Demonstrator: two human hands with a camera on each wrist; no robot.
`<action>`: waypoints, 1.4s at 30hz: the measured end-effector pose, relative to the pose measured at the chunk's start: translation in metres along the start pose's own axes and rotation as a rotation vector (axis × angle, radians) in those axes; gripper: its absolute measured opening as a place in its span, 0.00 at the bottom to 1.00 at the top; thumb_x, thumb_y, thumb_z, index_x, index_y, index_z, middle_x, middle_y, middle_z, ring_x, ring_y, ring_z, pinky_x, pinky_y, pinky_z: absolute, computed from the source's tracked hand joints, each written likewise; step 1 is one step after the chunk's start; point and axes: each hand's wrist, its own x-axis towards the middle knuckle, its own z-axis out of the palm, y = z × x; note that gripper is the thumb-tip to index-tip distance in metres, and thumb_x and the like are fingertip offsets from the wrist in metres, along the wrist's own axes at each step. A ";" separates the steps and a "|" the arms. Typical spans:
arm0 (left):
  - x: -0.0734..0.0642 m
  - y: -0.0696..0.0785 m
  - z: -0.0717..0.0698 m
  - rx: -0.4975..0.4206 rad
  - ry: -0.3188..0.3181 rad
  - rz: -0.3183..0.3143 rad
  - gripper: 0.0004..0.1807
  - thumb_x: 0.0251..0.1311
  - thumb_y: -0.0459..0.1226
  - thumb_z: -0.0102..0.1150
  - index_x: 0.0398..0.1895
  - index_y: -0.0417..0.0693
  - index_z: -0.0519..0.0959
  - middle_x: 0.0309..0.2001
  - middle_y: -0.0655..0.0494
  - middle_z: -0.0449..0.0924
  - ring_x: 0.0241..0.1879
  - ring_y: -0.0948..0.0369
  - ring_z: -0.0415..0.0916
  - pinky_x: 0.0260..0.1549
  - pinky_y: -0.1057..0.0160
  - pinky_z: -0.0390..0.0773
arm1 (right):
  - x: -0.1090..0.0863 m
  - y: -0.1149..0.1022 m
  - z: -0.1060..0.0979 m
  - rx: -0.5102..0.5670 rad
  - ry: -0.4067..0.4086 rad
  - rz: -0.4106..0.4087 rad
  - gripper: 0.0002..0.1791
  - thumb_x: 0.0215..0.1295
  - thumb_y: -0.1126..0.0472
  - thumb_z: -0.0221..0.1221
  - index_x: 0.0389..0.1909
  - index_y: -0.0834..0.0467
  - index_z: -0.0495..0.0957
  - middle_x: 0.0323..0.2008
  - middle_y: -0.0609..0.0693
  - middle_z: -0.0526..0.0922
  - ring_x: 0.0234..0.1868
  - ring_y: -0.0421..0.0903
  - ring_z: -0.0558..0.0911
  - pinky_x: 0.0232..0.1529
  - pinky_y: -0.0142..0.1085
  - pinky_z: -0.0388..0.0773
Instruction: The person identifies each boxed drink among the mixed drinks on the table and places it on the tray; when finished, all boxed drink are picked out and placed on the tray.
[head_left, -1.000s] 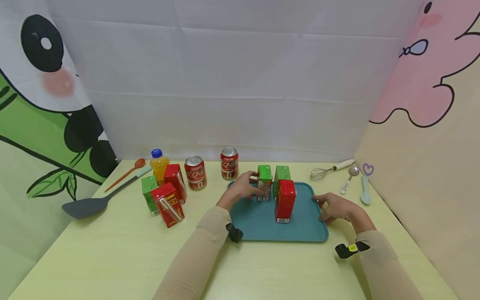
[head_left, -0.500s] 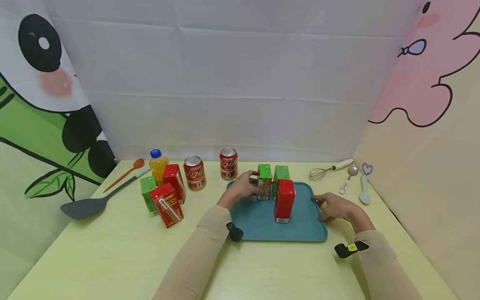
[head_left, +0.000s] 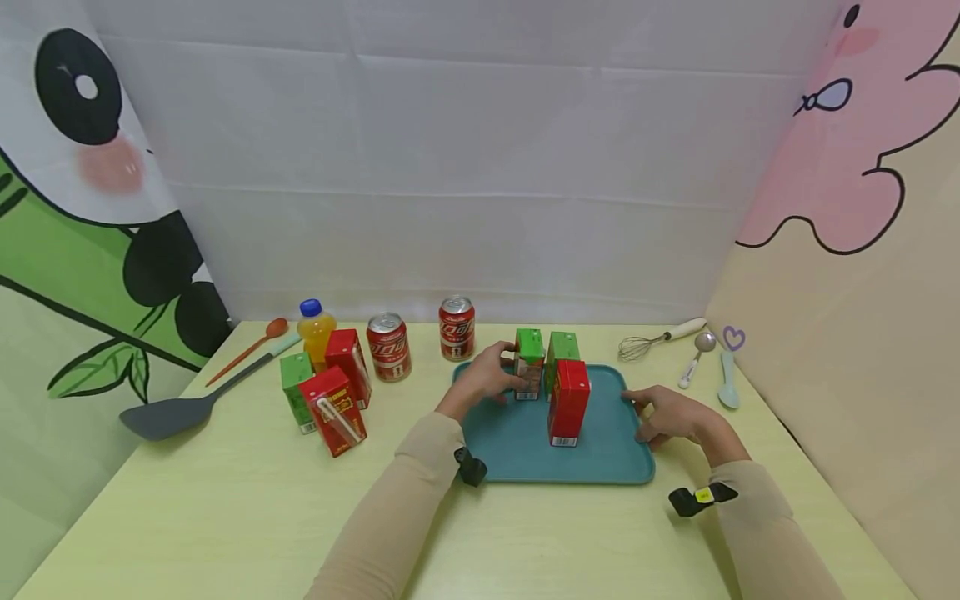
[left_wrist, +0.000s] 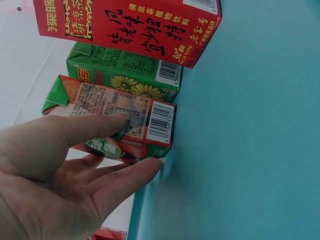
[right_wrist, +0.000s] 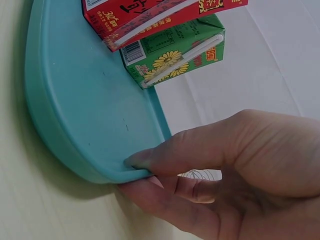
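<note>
A teal tray [head_left: 517,458] lies on the table with several drink cartons standing upright on it. My left hand [head_left: 486,377] holds a green-topped drink carton [left_wrist: 135,117], thumb on its printed face and fingers along its other side. Right beside that carton stands a green carton with yellow flowers [left_wrist: 125,70]. Nearer to me is a red drink carton [head_left: 570,404]. At the tray's right side, my right hand [head_left: 671,412] pinches the rim, with the thumb [right_wrist: 142,159] on the inside and a finger underneath.
Left of the tray are red cartons [head_left: 335,408], a green carton [head_left: 298,387], an orange drink bottle [head_left: 318,333], a grey spatula [head_left: 176,414] and an orange spoon [head_left: 251,346]. Two cola cans [head_left: 390,348] stand behind. A whisk [head_left: 660,339] and measuring spoons [head_left: 701,354] lie right.
</note>
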 end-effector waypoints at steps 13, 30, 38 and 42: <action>-0.004 0.004 0.003 0.068 0.012 -0.001 0.40 0.59 0.31 0.69 0.74 0.44 0.61 0.67 0.37 0.69 0.42 0.52 0.83 0.27 0.55 0.85 | 0.002 0.002 0.000 0.014 0.000 -0.003 0.45 0.52 0.77 0.64 0.73 0.72 0.58 0.49 0.63 0.70 0.32 0.51 0.82 0.37 0.44 0.86; -0.004 0.000 0.003 0.027 -0.009 0.004 0.40 0.60 0.31 0.68 0.74 0.45 0.60 0.68 0.36 0.68 0.49 0.47 0.81 0.30 0.52 0.86 | 0.002 0.004 -0.001 0.008 0.001 -0.010 0.45 0.52 0.76 0.64 0.73 0.72 0.58 0.50 0.63 0.70 0.31 0.51 0.81 0.37 0.44 0.85; -0.004 -0.001 0.000 -0.015 -0.032 -0.006 0.40 0.60 0.30 0.68 0.74 0.47 0.60 0.68 0.36 0.67 0.47 0.48 0.82 0.29 0.51 0.85 | 0.004 0.005 0.000 0.009 -0.002 0.004 0.44 0.53 0.76 0.64 0.73 0.71 0.58 0.50 0.63 0.70 0.32 0.50 0.82 0.38 0.43 0.86; -0.004 -0.001 0.000 -0.011 -0.036 -0.005 0.40 0.61 0.30 0.67 0.75 0.48 0.60 0.68 0.37 0.68 0.46 0.49 0.82 0.28 0.51 0.85 | 0.004 0.005 -0.001 0.006 -0.003 -0.003 0.44 0.53 0.76 0.64 0.73 0.71 0.57 0.51 0.64 0.70 0.32 0.50 0.81 0.38 0.44 0.86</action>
